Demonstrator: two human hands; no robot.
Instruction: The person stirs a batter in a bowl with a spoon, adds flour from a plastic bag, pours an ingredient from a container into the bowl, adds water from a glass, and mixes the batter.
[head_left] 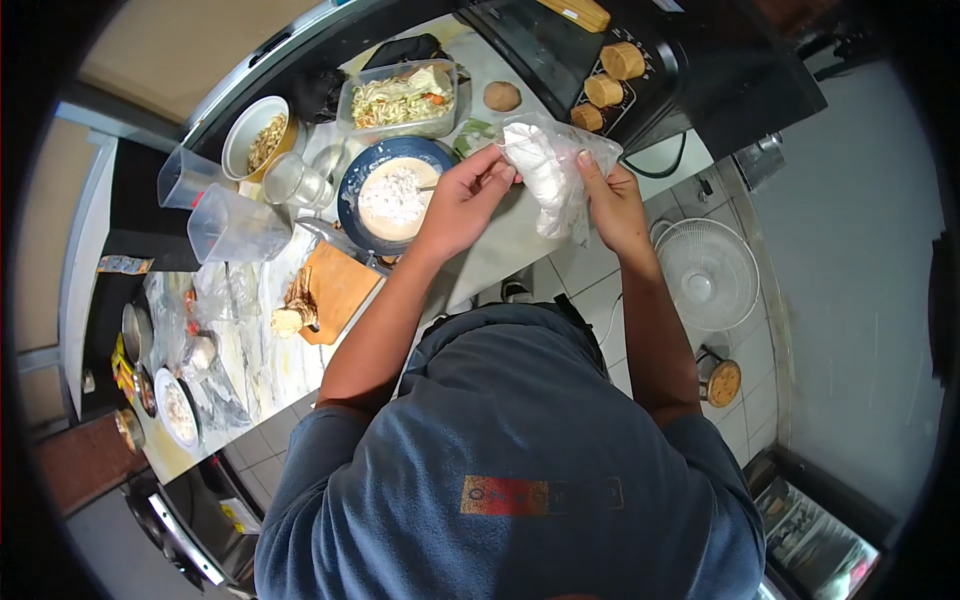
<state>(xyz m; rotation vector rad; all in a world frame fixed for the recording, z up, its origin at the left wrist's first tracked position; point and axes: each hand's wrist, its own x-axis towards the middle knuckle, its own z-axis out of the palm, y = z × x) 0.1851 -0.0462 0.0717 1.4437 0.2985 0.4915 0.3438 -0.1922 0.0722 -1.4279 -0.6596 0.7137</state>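
Note:
A clear plastic bag of white powder [543, 170] hangs between my two hands over the counter's front edge. My left hand [468, 203] is closed on the bag's left edge, thumb and fingers pinched together. On the other side my right hand [615, 207] grips the bag with the thumb pressed on its upper part. Just left of my left hand stands a dark blue bowl [352, 212] with pale batter and a heap of white powder [397, 190] on top. A utensil handle sticks out of the batter, partly hidden by my left hand.
Behind the bowl are a plastic container of shredded vegetables [402, 108] and a round brown item [502, 96]. An oven [640, 100] stands at the right. Leftward lie a cutting board [340, 285] with bananas [292, 312], a glass jar [297, 182] and a clear pitcher [238, 225].

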